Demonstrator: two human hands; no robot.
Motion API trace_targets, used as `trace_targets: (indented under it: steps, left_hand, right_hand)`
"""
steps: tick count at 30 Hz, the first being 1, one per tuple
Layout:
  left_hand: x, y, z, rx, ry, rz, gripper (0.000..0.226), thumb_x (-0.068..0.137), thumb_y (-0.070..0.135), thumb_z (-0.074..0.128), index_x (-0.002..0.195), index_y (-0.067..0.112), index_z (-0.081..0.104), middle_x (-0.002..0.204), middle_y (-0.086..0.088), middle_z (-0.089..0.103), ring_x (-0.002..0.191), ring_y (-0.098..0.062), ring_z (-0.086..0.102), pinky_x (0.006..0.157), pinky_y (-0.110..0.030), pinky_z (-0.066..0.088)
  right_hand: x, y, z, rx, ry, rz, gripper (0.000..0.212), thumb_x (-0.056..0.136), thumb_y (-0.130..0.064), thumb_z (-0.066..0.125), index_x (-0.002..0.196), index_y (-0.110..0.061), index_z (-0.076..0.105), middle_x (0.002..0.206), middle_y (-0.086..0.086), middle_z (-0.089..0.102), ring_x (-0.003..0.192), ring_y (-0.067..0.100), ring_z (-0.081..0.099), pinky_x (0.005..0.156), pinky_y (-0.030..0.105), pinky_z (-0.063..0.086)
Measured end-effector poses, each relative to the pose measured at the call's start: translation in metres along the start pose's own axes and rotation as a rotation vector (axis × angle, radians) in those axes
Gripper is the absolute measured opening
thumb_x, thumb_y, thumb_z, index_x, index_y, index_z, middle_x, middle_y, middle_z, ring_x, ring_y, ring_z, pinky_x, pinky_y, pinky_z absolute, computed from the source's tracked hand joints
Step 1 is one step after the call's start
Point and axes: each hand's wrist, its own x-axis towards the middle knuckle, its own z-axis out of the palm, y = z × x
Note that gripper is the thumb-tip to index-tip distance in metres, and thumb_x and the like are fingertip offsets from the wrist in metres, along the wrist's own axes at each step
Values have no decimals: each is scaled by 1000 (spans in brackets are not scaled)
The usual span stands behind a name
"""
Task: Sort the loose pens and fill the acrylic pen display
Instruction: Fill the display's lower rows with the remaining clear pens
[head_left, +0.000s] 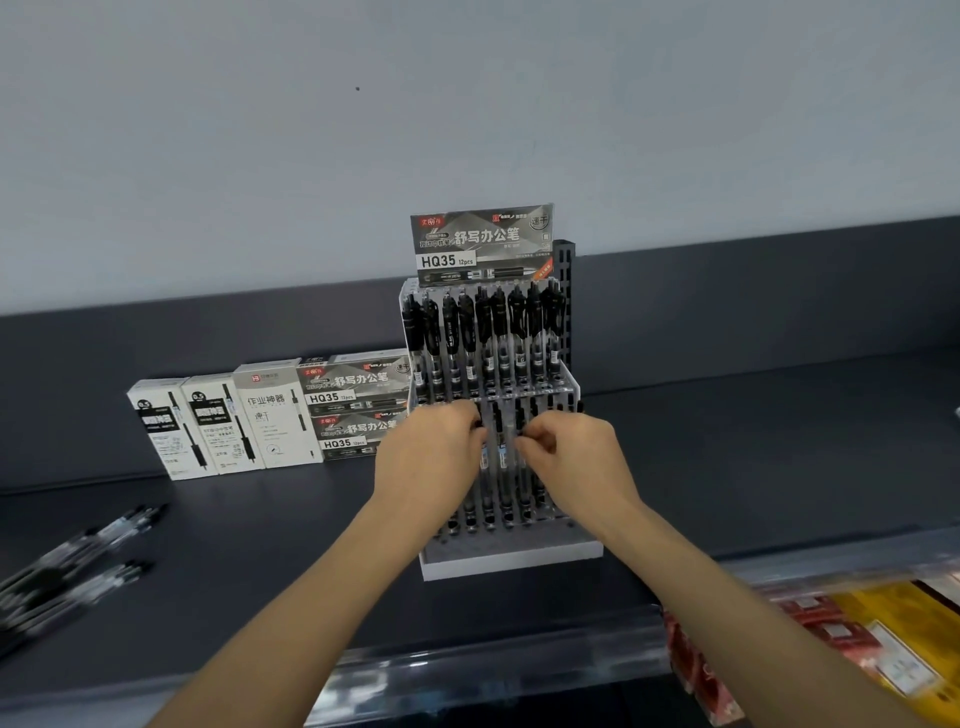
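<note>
Acrylic pen display stands at frame centre on the dark shelf, upper row full. My left hand and right hand meet at the lower-row pens, fingertips curled and pinching their tops; those pens run up the frame. Loose pens lie slantwise at lower left, well apart, nearer my left hand. The header card reads "HQ35 12pcs", as do the grey boxes; the white boxes read "0.5".

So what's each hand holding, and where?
Left hand and right hand each pinch a pen standing in the acrylic display lower row, near its top end.
</note>
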Motion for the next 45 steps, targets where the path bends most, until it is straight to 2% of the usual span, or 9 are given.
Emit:
trace_targets:
  steps: [6,13,22,27,31,36,38,42,45]
  left_hand:
    - [-16,-2,-1,-111,59,0,40,92,38,57,127,22,49,76,4,62,78,-21,63,61,-34,50]
    - [-55,-34,-1,-204,212,-88,20,89,26,62,105,16,55,56,8,45,54,-15,50,49,-32,40]
    - [-112,-150,-17,-72,156,-299,19,89,27,62,105,17,60,84,8,52,72,-13,53,61,-32,47]
    - [-131,-247,-32,-22,77,-399,12,87,24,63,93,13,62,90,-3,60,82,-23,60,69,-38,50]
    - [-143,-329,-49,27,32,-449,11,85,20,61,82,10,60,84,-5,57,78,-27,58,61,-35,45]
    - [-152,-420,-67,70,-93,-449,17,87,27,62,90,10,60,88,-4,52,80,-26,57,61,-30,37]
    - [-150,-446,-68,57,-173,-431,29,85,34,65,98,9,61,96,-7,54,86,-28,57,65,-31,42]
    - [-139,-474,-67,-10,-370,-420,42,82,44,66,100,8,58,100,-7,57,89,-25,55,73,-35,48]
    - [-129,-477,-66,-47,-434,-386,43,79,42,67,100,6,59,100,-7,59,90,-23,56,77,-37,50]
  right_hand:
    - [-11,3,1,52,67,27,6,87,-22,68,89,-17,67,78,-8,63,69,3,58,65,16,48]
    - [-39,-28,26,203,-6,-99,7,83,-17,70,81,-17,64,71,-8,61,67,5,57,63,16,47]
    - [-50,-89,113,253,-328,-167,16,87,-14,65,101,-18,68,93,-7,67,85,4,62,81,19,51]
    - [-44,-134,168,223,-468,-115,20,87,-16,66,107,-20,68,98,-9,68,88,1,61,81,13,49]
    - [-38,-176,219,209,-530,-43,20,87,-18,66,107,-20,67,99,-9,67,86,0,60,72,6,44]
    - [-29,-222,283,162,-581,157,14,85,-19,67,94,-8,69,91,6,70,75,21,69,73,36,59]
    - [-27,-241,301,112,-595,215,26,86,-23,66,85,3,68,81,16,71,71,27,70,70,42,59]
    - [-27,-277,326,-49,-560,233,47,87,-40,64,57,-7,49,56,7,57,52,23,60,56,35,54]
    - [-24,-299,343,-183,-536,218,47,86,-46,62,56,-14,44,57,-1,49,51,14,49,46,26,39]
